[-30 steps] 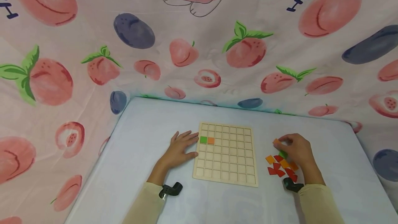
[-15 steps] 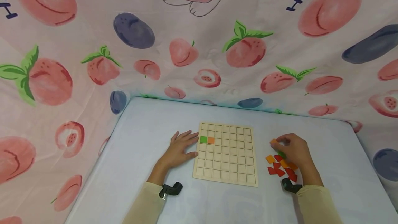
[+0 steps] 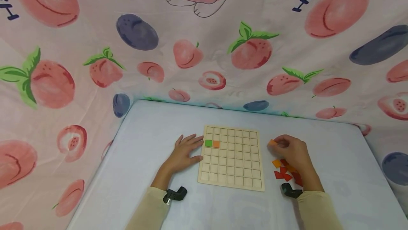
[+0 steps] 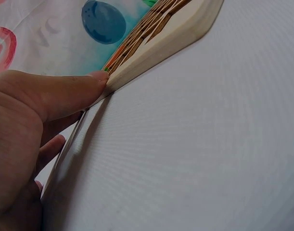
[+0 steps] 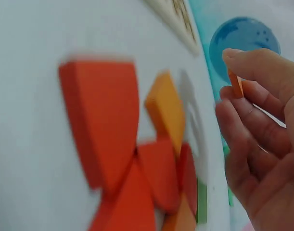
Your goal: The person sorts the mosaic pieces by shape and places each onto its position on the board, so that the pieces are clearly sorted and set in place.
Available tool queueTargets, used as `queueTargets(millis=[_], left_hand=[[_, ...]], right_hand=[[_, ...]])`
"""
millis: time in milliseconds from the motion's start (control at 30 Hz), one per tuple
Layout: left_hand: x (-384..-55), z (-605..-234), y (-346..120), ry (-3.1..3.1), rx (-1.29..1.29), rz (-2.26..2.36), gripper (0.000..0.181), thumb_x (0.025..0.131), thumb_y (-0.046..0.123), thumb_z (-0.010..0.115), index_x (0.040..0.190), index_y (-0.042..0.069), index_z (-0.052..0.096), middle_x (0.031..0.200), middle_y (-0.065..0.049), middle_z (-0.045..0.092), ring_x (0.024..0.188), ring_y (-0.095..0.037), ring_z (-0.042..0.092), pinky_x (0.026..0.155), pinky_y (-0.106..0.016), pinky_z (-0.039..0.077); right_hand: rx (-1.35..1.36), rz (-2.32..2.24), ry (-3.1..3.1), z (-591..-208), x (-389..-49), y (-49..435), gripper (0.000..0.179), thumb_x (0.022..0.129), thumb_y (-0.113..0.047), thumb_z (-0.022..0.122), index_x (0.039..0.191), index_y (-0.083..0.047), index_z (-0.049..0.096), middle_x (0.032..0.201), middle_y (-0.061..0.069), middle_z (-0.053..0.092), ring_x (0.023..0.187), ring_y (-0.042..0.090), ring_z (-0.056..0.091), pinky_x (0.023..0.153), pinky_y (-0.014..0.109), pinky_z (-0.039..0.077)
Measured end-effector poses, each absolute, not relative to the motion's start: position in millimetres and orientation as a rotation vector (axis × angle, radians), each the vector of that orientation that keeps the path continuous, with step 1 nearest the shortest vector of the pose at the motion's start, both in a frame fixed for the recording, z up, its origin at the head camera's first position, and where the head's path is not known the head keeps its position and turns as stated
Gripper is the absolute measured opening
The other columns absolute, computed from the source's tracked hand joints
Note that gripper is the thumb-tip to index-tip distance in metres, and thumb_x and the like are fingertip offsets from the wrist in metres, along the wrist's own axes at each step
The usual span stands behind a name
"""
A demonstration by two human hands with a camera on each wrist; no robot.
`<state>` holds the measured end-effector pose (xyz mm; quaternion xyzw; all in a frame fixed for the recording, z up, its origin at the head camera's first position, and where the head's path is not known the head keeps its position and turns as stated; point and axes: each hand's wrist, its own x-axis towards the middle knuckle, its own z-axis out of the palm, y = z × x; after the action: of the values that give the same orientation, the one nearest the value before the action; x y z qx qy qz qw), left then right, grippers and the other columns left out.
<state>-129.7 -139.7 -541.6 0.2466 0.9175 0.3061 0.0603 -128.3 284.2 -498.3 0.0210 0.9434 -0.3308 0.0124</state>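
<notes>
My left hand (image 3: 183,154) lies with fingers spread at the left edge of a wooden grid board (image 3: 236,184); in the left wrist view the thumb (image 4: 74,91) touches the board's side. A green square tile (image 3: 208,143) and an orange square tile (image 3: 216,144) sit side by side in one row of the grid. Between thumb and fingertips, my right hand (image 3: 293,150) pinches another orange tile (image 5: 236,83), held above the table right of the board. Below that hand is a loose pile of red pieces (image 5: 106,115), orange pieces (image 5: 167,108) and a green piece (image 5: 201,202).
A white table (image 3: 159,123) carries everything. Fruit-printed cloth (image 3: 207,52) hangs behind and to the left. Black wrist cameras sit on both wrists, the left camera (image 3: 175,194) and the right camera (image 3: 291,190), over beige sleeves.
My right hand has moved left toward the board, carrying the pinched orange tile and passing over the pile's upper part. My left hand and the board have stayed put.
</notes>
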Motion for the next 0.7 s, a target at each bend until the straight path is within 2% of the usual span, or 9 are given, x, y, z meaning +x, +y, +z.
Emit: queueTargets(millis=[133, 300, 433, 700], left_hand=[[-129.8, -542.7, -140.0, 2.782, 0.751, 0.917, 0.065, 0.094, 0.04, 0.071, 0.15, 0.013, 0.052, 0.162, 0.003, 0.043, 0.155, -0.027, 0.029, 0.126, -0.063, 0.005], [-129.5, -542.6, -140.5, 2.783, 0.749, 0.918, 0.065, 0.094, 0.04, 0.071, 0.15, 0.013, 0.052, 0.162, 0.003, 0.043, 0.155, -0.027, 0.029, 0.126, -0.062, 0.004], [-129.0, -541.8, -140.8, 2.78, 0.747, 0.93, 0.065, 0.094, 0.039, 0.072, 0.15, 0.013, 0.052, 0.161, 0.003, 0.044, 0.155, -0.027, 0.029, 0.126, -0.062, 0.004], [-128.7, -541.3, -140.2, 2.786, 0.742, 0.931, 0.065, 0.094, 0.04, 0.072, 0.15, 0.014, 0.052, 0.161, 0.004, 0.044, 0.155, -0.027, 0.029, 0.126, -0.062, 0.005]], right_hand=[[0.068, -1.195, 2.855, -501.6, -130.0, 275.8, 0.03, 0.09, -0.035, 0.079, 0.11, -0.013, 0.071, 0.103, 0.009, 0.075, 0.088, 0.016, 0.069, 0.067, 0.022, 0.056], [0.062, -1.379, 2.727, -507.6, -131.1, 263.1, 0.032, 0.092, -0.038, 0.077, 0.114, -0.016, 0.071, 0.111, 0.006, 0.073, 0.092, 0.006, 0.067, 0.077, 0.018, 0.056], [0.013, -1.518, 2.635, -509.5, -132.0, 252.1, 0.033, 0.092, -0.035, 0.078, 0.117, -0.014, 0.072, 0.114, 0.008, 0.074, 0.094, 0.003, 0.07, 0.081, 0.018, 0.056], [-0.044, -1.648, 2.49, -507.1, -135.2, 226.8, 0.03, 0.095, -0.019, 0.074, 0.12, -0.002, 0.071, 0.11, 0.017, 0.07, 0.088, 0.005, 0.072, 0.08, 0.019, 0.058]])
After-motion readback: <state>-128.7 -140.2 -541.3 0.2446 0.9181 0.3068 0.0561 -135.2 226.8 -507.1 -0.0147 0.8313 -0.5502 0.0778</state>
